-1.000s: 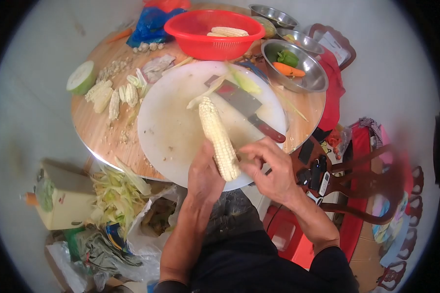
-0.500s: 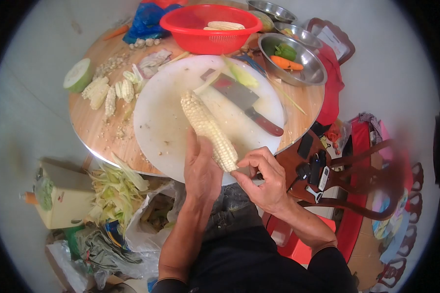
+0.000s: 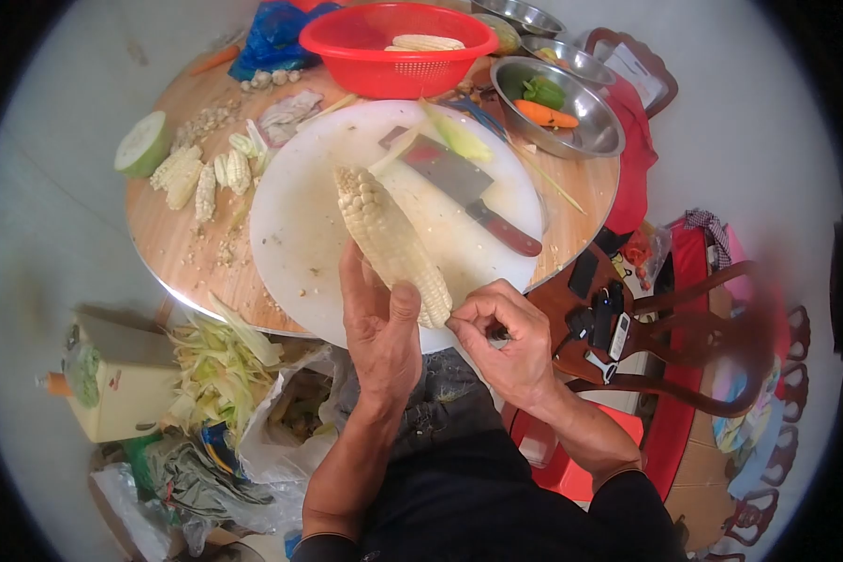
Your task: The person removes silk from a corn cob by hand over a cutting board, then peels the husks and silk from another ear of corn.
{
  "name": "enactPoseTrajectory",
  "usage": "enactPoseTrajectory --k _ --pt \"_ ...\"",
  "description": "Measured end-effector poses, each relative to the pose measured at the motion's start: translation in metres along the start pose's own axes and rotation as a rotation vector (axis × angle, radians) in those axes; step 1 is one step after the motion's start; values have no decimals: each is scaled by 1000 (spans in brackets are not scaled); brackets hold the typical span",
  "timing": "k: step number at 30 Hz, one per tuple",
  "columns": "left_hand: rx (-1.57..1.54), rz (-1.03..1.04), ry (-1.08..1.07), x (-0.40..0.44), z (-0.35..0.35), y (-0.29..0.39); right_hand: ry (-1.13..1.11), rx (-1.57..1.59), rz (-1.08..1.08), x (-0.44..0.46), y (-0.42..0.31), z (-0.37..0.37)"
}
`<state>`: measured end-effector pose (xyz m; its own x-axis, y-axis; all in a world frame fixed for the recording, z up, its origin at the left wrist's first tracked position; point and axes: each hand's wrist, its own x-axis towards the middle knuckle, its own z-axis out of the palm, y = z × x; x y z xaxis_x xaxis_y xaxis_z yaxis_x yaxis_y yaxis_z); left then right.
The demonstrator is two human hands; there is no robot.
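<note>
Cream-yellow, tapered corn (image 3: 393, 241) is clasped by the left hand (image 3: 381, 330), the right hand (image 3: 510, 339) pressing thumb to forefinger at the corn's end.

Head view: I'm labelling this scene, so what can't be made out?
Head view throughout:
Underside of the cob: hidden by the left hand and cob itself.
Whether the right hand pinches anything loose: too small to tell.
Number of cobs in the colander: hidden by its near wall.
Back of the far bowl: cut off by the top edge.
</note>
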<state>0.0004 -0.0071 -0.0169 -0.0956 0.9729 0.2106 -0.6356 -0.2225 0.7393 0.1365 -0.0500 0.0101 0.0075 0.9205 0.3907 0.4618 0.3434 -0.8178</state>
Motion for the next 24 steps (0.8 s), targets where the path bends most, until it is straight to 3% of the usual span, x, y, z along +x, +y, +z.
enactPoseTrajectory --k 13,20,24 --pt "-6 25 -56 -6 3 3 -37 32 121 -2 1 -1" --pt "23 16 -26 -4 7 3 22 -127 -109 1 2 3" --pt "-23 -105 23 2 8 11 -1 -149 -229 -2 4 3"
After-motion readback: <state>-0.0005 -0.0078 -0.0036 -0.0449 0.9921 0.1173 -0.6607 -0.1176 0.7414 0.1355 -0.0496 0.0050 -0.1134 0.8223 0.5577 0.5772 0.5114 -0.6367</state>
